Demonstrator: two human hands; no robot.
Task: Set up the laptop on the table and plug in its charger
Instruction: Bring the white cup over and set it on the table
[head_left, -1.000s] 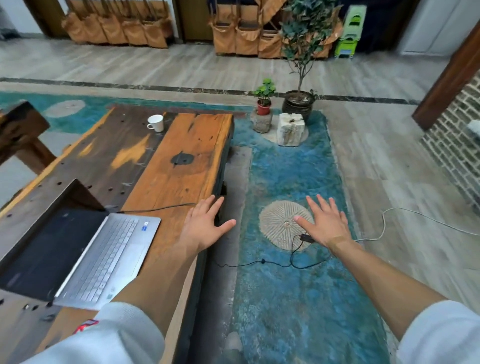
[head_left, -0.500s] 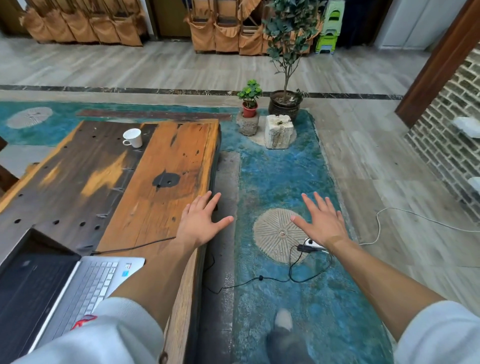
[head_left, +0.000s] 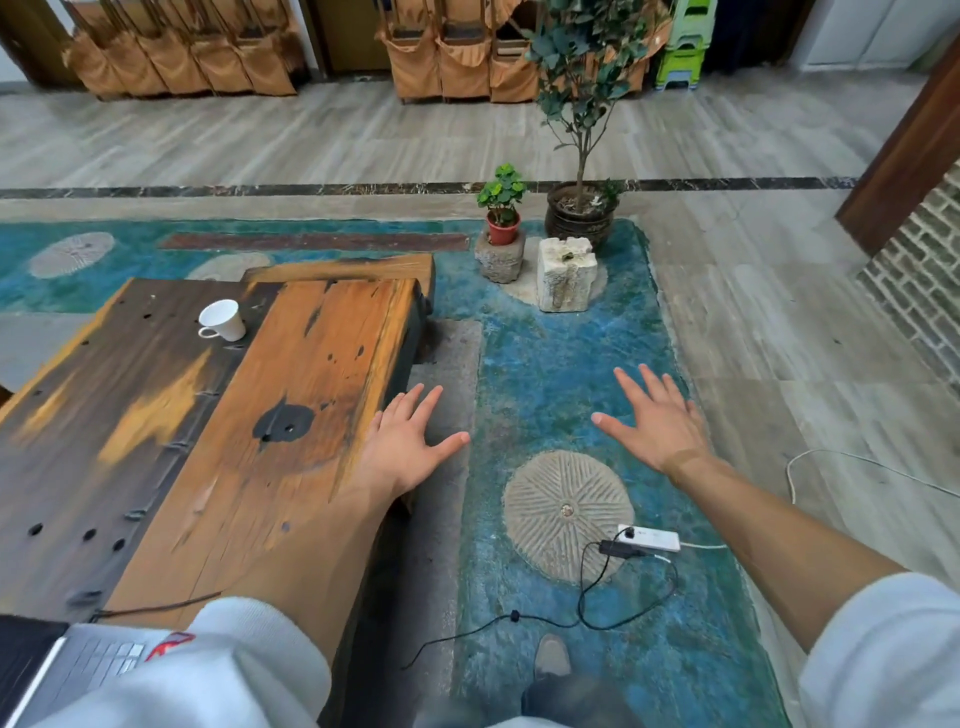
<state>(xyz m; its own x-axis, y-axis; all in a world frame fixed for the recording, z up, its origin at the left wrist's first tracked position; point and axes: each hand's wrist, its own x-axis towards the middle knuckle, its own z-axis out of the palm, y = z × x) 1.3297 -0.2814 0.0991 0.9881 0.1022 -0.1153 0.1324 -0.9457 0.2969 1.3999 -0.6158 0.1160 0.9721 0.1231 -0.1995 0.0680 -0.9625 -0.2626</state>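
Both the left hand (head_left: 402, 447) and the right hand (head_left: 657, 423) are spread flat with fingers straight and hold nothing, while the open laptop (head_left: 62, 660) sits on the table (head_left: 218, 415) at the near-left corner, its charger (head_left: 621, 550) apparently plugged into the power strip (head_left: 649, 538) on the floor. The task looks nearly complete, so the person should avoid snagging the slack black cable (head_left: 519, 618) by the foot (head_left: 551, 657). 1 white cup (head_left: 222, 320) stands at the table's far end, 2 potted plants (head_left: 545, 197) well beyond.
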